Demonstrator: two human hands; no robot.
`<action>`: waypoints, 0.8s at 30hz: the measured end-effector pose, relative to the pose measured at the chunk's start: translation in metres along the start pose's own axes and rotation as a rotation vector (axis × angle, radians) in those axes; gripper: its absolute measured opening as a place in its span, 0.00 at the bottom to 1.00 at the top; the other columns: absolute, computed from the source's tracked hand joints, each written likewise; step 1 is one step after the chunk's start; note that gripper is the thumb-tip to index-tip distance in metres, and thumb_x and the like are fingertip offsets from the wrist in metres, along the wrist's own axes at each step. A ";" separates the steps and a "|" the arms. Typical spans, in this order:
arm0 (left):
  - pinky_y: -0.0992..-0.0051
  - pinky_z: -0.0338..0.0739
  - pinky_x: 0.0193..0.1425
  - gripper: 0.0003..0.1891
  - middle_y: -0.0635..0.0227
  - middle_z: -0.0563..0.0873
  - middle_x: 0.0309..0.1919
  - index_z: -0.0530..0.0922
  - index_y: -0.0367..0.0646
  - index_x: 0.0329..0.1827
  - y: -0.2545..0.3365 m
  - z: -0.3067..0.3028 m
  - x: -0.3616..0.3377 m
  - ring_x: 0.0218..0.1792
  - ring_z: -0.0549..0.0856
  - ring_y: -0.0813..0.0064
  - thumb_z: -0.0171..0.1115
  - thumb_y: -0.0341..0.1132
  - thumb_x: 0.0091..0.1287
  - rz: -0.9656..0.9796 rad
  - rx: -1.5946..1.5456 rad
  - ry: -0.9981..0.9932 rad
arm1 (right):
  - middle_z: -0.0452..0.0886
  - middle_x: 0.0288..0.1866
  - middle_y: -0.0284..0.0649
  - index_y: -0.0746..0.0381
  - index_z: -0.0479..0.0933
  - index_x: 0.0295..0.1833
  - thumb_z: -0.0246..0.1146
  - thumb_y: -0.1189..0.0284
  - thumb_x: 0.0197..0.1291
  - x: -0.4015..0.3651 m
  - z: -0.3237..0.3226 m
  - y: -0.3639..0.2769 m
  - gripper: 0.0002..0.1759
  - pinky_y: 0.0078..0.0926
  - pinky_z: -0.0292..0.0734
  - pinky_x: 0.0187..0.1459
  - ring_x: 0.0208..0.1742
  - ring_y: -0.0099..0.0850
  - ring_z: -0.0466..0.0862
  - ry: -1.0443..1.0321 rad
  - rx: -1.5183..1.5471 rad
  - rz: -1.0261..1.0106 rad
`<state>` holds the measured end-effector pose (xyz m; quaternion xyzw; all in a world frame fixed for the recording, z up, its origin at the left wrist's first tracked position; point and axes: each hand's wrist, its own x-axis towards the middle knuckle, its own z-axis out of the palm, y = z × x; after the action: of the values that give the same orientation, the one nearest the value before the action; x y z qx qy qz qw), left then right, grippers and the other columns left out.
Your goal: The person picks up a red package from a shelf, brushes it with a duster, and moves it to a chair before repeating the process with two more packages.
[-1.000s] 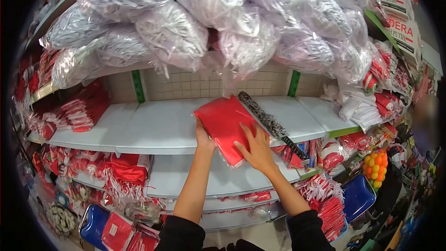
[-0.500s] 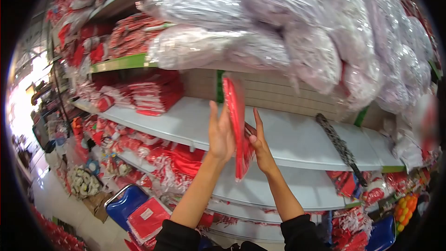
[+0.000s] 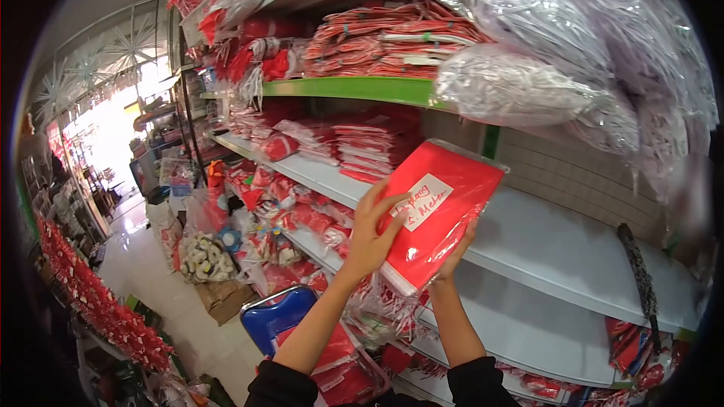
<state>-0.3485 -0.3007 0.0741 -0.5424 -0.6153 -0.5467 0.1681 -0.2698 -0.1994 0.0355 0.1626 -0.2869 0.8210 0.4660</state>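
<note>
I hold a flat red cloth packet (image 3: 445, 215) in clear plastic, with a white handwritten label on its face, up in front of the shelves. My left hand (image 3: 369, 237) presses on its front left side, fingers over the label's edge. My right hand (image 3: 452, 256) supports it from behind and below, mostly hidden by the packet. The packet is tilted, label side toward me, above the white middle shelf (image 3: 543, 249).
Stacked red packets (image 3: 369, 147) lie at the shelf's left. Silver tinsel bags (image 3: 566, 68) hang above right. A black brush-like stick (image 3: 641, 279) lies on the shelf's right. Blue baskets (image 3: 275, 316) of red goods sit below; an aisle runs left.
I have turned left along the shelf. The packet went from lying flat on the shelf, to edge-on between both hands, to label side facing me.
</note>
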 end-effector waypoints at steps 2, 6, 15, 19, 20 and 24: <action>0.64 0.55 0.70 0.17 0.57 0.69 0.64 0.76 0.41 0.57 -0.038 -0.019 -0.020 0.67 0.65 0.61 0.57 0.35 0.66 -0.042 0.060 0.108 | 0.67 0.64 0.40 0.59 0.58 0.67 0.44 0.43 0.65 0.001 -0.008 0.015 0.36 0.35 0.68 0.62 0.61 0.34 0.71 0.011 0.002 -0.004; 0.66 0.60 0.68 0.22 0.57 0.72 0.62 0.70 0.41 0.62 -0.092 -0.036 -0.058 0.63 0.69 0.64 0.58 0.35 0.65 -0.301 -0.351 0.246 | 0.68 0.63 0.39 0.59 0.59 0.66 0.46 0.42 0.64 0.008 -0.012 0.041 0.36 0.35 0.68 0.61 0.59 0.33 0.72 0.098 0.015 0.086; 0.72 0.67 0.63 0.27 0.58 0.76 0.56 0.66 0.31 0.61 -0.135 -0.040 -0.043 0.58 0.75 0.71 0.66 0.27 0.59 -0.359 -0.651 0.401 | 0.78 0.50 0.35 0.65 0.72 0.55 0.53 0.64 0.68 0.058 -0.040 0.055 0.18 0.24 0.68 0.57 0.51 0.25 0.76 0.055 -0.545 0.225; 0.71 0.64 0.66 0.23 0.57 0.78 0.55 0.71 0.31 0.57 -0.142 -0.052 -0.009 0.58 0.74 0.69 0.66 0.25 0.58 -0.257 -0.385 0.407 | 0.77 0.55 0.37 0.65 0.70 0.59 0.57 0.72 0.65 0.060 -0.052 0.070 0.18 0.25 0.68 0.57 0.56 0.24 0.74 -0.008 -0.644 0.266; 0.71 0.64 0.66 0.24 0.57 0.78 0.55 0.71 0.31 0.58 -0.142 -0.055 0.003 0.58 0.74 0.70 0.66 0.25 0.58 -0.233 -0.391 0.383 | 0.77 0.55 0.37 0.65 0.69 0.59 0.57 0.72 0.66 0.068 -0.050 0.071 0.18 0.24 0.68 0.57 0.56 0.24 0.74 0.005 -0.646 0.256; 0.71 0.63 0.67 0.26 0.57 0.78 0.56 0.72 0.31 0.58 -0.159 -0.051 0.048 0.59 0.74 0.69 0.68 0.28 0.55 -0.194 -0.487 0.369 | 0.76 0.57 0.38 0.65 0.67 0.62 0.57 0.69 0.65 0.111 -0.050 0.078 0.22 0.24 0.66 0.59 0.57 0.25 0.74 -0.007 -0.684 0.107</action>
<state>-0.5210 -0.2911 0.0519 -0.3970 -0.4743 -0.7807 0.0890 -0.3939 -0.1254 0.0306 -0.0156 -0.5552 0.7000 0.4488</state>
